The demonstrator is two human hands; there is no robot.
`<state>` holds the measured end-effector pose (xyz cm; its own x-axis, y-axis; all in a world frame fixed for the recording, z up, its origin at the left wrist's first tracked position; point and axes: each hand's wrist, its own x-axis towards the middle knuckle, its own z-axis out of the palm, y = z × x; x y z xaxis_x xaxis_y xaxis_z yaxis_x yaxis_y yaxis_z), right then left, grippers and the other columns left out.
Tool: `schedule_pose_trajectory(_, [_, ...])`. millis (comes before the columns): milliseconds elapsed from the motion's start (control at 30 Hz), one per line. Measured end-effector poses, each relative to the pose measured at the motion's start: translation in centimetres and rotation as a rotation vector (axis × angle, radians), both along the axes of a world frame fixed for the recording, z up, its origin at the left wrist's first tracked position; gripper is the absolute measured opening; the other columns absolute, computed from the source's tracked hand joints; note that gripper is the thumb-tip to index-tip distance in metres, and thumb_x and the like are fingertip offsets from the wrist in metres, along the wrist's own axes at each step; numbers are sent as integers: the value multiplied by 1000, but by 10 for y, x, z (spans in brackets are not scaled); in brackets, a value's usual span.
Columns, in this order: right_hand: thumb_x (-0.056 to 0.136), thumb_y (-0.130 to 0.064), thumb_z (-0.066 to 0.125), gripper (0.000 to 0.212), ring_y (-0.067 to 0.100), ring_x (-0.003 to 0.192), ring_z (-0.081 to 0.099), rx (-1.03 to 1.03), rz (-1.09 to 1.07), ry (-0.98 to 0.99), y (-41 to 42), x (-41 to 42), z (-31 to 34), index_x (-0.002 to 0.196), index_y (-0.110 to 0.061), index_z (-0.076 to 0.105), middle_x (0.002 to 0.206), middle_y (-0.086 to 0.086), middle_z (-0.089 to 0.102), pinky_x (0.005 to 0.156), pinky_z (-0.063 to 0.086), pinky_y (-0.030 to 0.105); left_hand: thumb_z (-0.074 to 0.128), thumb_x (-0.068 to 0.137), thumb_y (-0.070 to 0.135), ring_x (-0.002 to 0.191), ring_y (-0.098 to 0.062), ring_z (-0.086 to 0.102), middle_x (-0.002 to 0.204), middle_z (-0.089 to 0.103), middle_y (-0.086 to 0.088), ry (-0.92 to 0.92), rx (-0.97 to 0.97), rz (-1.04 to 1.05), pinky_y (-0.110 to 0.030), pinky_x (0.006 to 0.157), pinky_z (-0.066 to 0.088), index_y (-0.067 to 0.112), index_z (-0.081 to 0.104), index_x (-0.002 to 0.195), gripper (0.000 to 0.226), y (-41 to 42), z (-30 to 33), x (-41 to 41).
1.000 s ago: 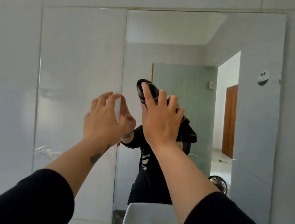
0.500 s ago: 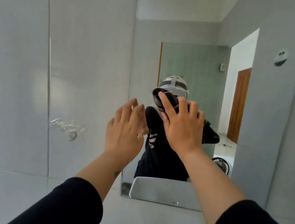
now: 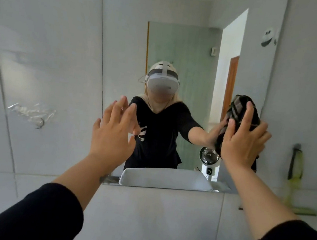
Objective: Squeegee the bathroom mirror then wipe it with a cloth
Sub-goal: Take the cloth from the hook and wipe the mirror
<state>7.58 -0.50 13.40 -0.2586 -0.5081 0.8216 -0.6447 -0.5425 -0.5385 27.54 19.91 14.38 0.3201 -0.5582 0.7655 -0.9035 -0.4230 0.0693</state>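
Now the right hand [image 3: 244,141] is pressing a dark checked cloth [image 3: 239,113] against the mirror [image 3: 245,74] near its right edge, fingers wrapped around the bundle. The left hand [image 3: 112,132] is hovering near the glass, fingers spread wide and holding nothing. A green squeegee [image 3: 295,175] is hanging on the wall, just right of the mirror. The cloth is bunched, so only a small part is probably touching the glass, and it may be leaving streaks. The empty palm may be putting fresh prints on the mirror if it leans there.
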Motion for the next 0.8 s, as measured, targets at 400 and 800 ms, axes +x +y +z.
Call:
schedule_pose_trajectory(400, [95,-36,42,51,37,97,45,7,96,68,63,69,-41,144,-29,29,116,21,48,73,44,48,61,81,28,139,-26,19,156,13,0,-75,81,-17,-50,105,32,29,22,147,77,12,9,11])
schedule_pose_trajectory(800, [88,-34,57,67,33,106,53,-389,165,712,120,152,-66,145,-40,23,122,11,54,78,44,46,61,82,21,135,-24,30,151,27,2,-30,-6,10,-45,103,35,22,28,142,68,47,-26,43])
